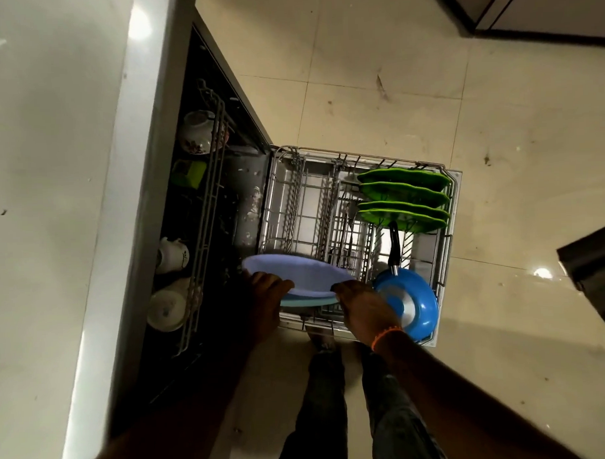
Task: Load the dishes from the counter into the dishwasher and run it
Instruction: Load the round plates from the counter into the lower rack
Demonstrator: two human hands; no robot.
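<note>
Head view, looking straight down at the lower rack (pixel 286 209), pulled out over the tiled floor (pixel 374 72).

Both hands hold one pale blue plate (pixel 295 272) over the near left corner of the lower rack. Left hand (pixel 265 292) grips the plate's left rim, thumb curled over the top edge; right hand (pixel 360 306) grips the right rim, fingers wrapped over it. Whether the plate touches the rack wires — cannot tell. An orange bracelet (pixel 387 334) sits on the right wrist.

Already in the lower rack: four green plates (pixel 404 200) standing on edge in a row at the far right corner, and a blue pan (pixel 411 304) at the near right corner, tilted on its side with its underside facing up, black handle pointing toward the green plates.

Left of the lower rack, inside the dark dishwasher (pixel 224 184), the upper rack (pixel 204 215) holds white cups (pixel 168 308) — plus a patterned pot (pixel 196 131) and a green container (pixel 189 173). Counter (pixel 52 169) lies left of that.
</note>
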